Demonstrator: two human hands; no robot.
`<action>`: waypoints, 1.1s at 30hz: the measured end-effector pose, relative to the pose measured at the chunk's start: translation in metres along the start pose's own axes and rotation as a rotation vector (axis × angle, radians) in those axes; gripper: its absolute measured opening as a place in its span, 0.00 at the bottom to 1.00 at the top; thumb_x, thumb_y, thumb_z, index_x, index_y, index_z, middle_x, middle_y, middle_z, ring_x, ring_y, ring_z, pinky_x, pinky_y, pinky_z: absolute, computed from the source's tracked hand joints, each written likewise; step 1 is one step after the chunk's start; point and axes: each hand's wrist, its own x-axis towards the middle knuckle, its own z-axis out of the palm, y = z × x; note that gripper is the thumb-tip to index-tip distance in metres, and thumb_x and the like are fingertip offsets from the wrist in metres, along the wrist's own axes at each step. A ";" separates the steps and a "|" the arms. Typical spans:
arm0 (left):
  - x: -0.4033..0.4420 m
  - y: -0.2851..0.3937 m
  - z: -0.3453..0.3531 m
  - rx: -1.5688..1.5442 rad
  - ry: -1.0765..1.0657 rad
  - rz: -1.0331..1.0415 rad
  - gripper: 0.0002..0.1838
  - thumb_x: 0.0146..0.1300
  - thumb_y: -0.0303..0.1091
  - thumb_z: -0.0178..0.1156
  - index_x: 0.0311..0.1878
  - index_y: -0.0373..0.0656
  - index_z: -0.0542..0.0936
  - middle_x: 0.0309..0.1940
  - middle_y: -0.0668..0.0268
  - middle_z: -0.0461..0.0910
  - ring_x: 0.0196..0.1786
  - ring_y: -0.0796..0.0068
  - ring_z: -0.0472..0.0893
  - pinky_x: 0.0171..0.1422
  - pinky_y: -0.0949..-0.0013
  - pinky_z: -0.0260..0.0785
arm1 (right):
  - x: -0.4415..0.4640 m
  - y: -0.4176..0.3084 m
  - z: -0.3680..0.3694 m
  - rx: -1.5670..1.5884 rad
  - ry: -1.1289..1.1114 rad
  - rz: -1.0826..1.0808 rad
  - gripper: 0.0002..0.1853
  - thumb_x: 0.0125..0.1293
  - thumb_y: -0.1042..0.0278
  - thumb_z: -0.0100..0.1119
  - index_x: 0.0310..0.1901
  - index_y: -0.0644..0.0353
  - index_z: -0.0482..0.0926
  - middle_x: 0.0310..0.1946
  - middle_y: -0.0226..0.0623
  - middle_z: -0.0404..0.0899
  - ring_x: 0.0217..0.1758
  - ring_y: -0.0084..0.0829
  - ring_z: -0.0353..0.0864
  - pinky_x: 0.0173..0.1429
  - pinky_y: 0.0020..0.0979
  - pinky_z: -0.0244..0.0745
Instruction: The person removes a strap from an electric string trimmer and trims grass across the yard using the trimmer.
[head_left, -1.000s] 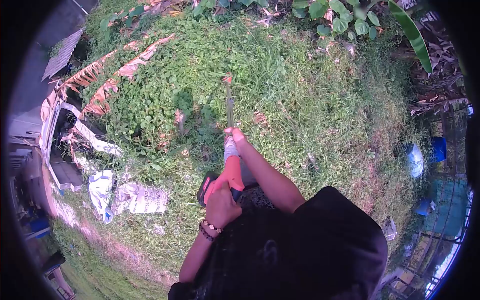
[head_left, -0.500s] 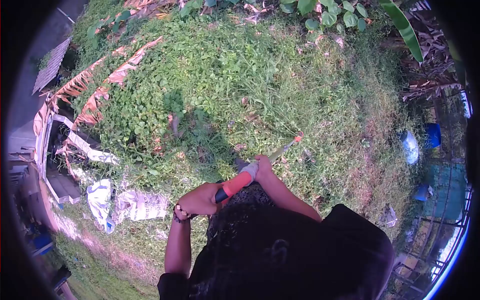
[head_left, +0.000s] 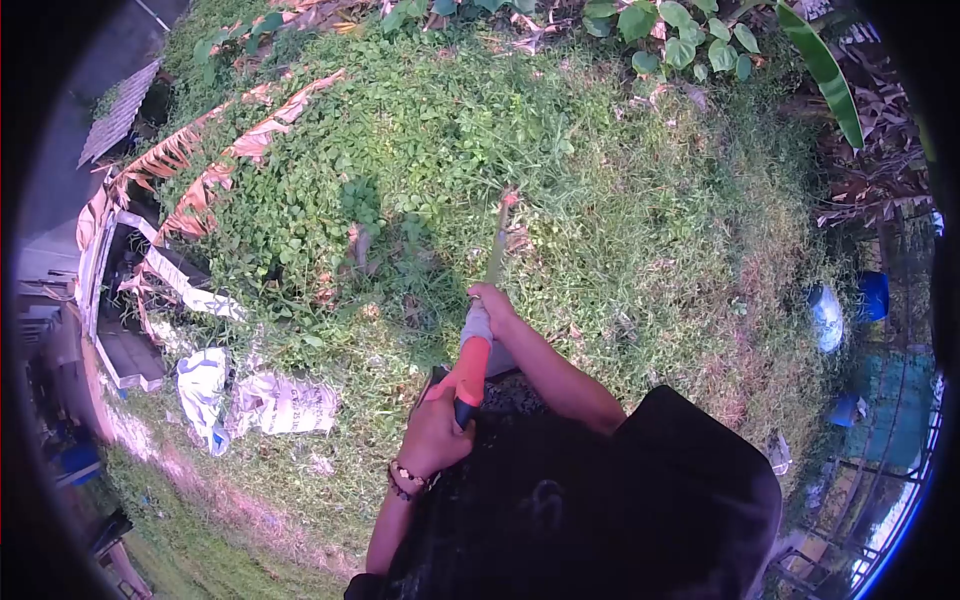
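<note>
A long grass trimmer [head_left: 497, 250] points away from my body, with an orange and black rear end, a grey wrapped section and a thin shaft. Its small orange head [head_left: 510, 198] is down among the green weeds [head_left: 455, 150]. My left hand [head_left: 437, 435], with beaded bracelets at the wrist, is closed around the rear end. Farther along, my right hand [head_left: 490, 308] grips the shaft just past the grey section. Grass partly hides what lies under the head.
White sacks [head_left: 285, 403] lie on the ground at left, near a white frame [head_left: 195, 300]. Dry brown banana leaves [head_left: 265, 130] stretch over the weeds. At right are a blue barrel [head_left: 873, 296], a pale blue container [head_left: 827, 318] and a fence [head_left: 890, 450].
The trimmer's head has swung left and farther from me. My right hand has moved left with the shaft, while my left hand has shifted right and closer to my body.
</note>
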 end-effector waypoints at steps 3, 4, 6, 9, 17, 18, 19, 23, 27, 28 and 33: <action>0.028 0.014 0.012 0.102 0.056 -0.089 0.20 0.48 0.32 0.61 0.43 0.29 0.71 0.31 0.41 0.78 0.41 0.41 0.78 0.47 0.52 0.72 | 0.025 -0.028 0.027 -0.068 -0.126 -0.038 0.08 0.52 0.64 0.59 0.28 0.57 0.71 0.14 0.30 0.65 0.14 0.31 0.65 0.19 0.34 0.64; 0.036 0.016 0.014 0.115 0.087 -0.103 0.20 0.48 0.31 0.61 0.42 0.29 0.71 0.31 0.41 0.78 0.40 0.41 0.79 0.46 0.51 0.72 | 0.038 -0.032 0.036 -0.078 -0.117 -0.058 0.08 0.52 0.64 0.58 0.28 0.57 0.71 0.14 0.31 0.66 0.14 0.31 0.65 0.19 0.35 0.64; 0.050 0.019 0.017 0.142 0.145 -0.126 0.20 0.47 0.30 0.61 0.42 0.29 0.71 0.30 0.41 0.78 0.39 0.41 0.79 0.46 0.51 0.72 | 0.061 -0.039 0.050 -0.096 -0.098 -0.099 0.09 0.53 0.63 0.58 0.28 0.57 0.71 0.15 0.33 0.68 0.14 0.32 0.66 0.19 0.36 0.64; 0.061 0.015 0.017 0.137 0.161 -0.107 0.20 0.45 0.29 0.61 0.42 0.29 0.71 0.30 0.41 0.78 0.40 0.42 0.79 0.45 0.51 0.71 | 0.072 -0.047 0.053 -0.083 -0.107 -0.125 0.12 0.47 0.60 0.62 0.27 0.61 0.78 0.21 0.33 0.74 0.20 0.30 0.69 0.26 0.34 0.66; 0.042 -0.023 -0.001 0.006 0.015 0.276 0.16 0.45 0.27 0.61 0.40 0.37 0.73 0.30 0.55 0.77 0.33 0.52 0.77 0.40 0.60 0.70 | 0.023 -0.019 -0.002 0.099 0.160 -0.041 0.11 0.51 0.64 0.58 0.31 0.60 0.68 0.21 0.35 0.67 0.19 0.32 0.68 0.23 0.38 0.69; 0.042 -0.025 -0.009 -0.014 -0.080 0.258 0.15 0.45 0.27 0.60 0.39 0.37 0.73 0.29 0.57 0.76 0.31 0.56 0.76 0.39 0.61 0.69 | 0.016 -0.013 -0.014 0.140 0.216 -0.026 0.12 0.51 0.65 0.57 0.32 0.60 0.67 0.22 0.35 0.67 0.19 0.32 0.68 0.23 0.38 0.69; 0.041 -0.023 -0.019 -0.033 -0.179 0.239 0.14 0.45 0.27 0.59 0.38 0.37 0.73 0.28 0.58 0.76 0.30 0.59 0.76 0.37 0.63 0.69 | -0.002 -0.013 -0.019 0.184 0.286 -0.021 0.12 0.50 0.65 0.58 0.33 0.62 0.69 0.24 0.36 0.69 0.20 0.33 0.69 0.25 0.39 0.71; 0.063 -0.014 -0.043 -0.206 -0.529 0.199 0.14 0.43 0.27 0.57 0.38 0.39 0.75 0.23 0.64 0.74 0.27 0.71 0.73 0.33 0.68 0.66 | -0.043 -0.006 -0.054 0.383 0.461 -0.028 0.15 0.49 0.67 0.58 0.37 0.68 0.71 0.28 0.40 0.72 0.23 0.35 0.73 0.29 0.40 0.75; 0.096 -0.028 -0.040 -0.274 -0.705 0.217 0.12 0.40 0.25 0.54 0.33 0.38 0.75 0.20 0.69 0.73 0.24 0.78 0.70 0.28 0.70 0.63 | -0.064 0.003 -0.087 0.617 0.464 -0.042 0.15 0.51 0.70 0.56 0.39 0.69 0.68 0.30 0.43 0.73 0.27 0.37 0.77 0.30 0.42 0.77; 0.102 -0.031 -0.037 -0.252 -0.713 0.221 0.11 0.40 0.25 0.53 0.32 0.38 0.74 0.19 0.70 0.72 0.23 0.79 0.70 0.28 0.70 0.62 | -0.059 0.011 -0.097 0.626 0.526 -0.031 0.15 0.51 0.71 0.55 0.39 0.69 0.68 0.30 0.43 0.73 0.27 0.38 0.77 0.30 0.42 0.77; 0.105 -0.049 -0.028 -0.231 -0.740 0.272 0.14 0.39 0.24 0.53 0.34 0.39 0.75 0.17 0.71 0.71 0.22 0.80 0.69 0.27 0.72 0.62 | -0.027 0.056 -0.137 0.680 0.540 0.037 0.13 0.51 0.74 0.55 0.37 0.68 0.67 0.29 0.42 0.72 0.26 0.37 0.76 0.30 0.40 0.77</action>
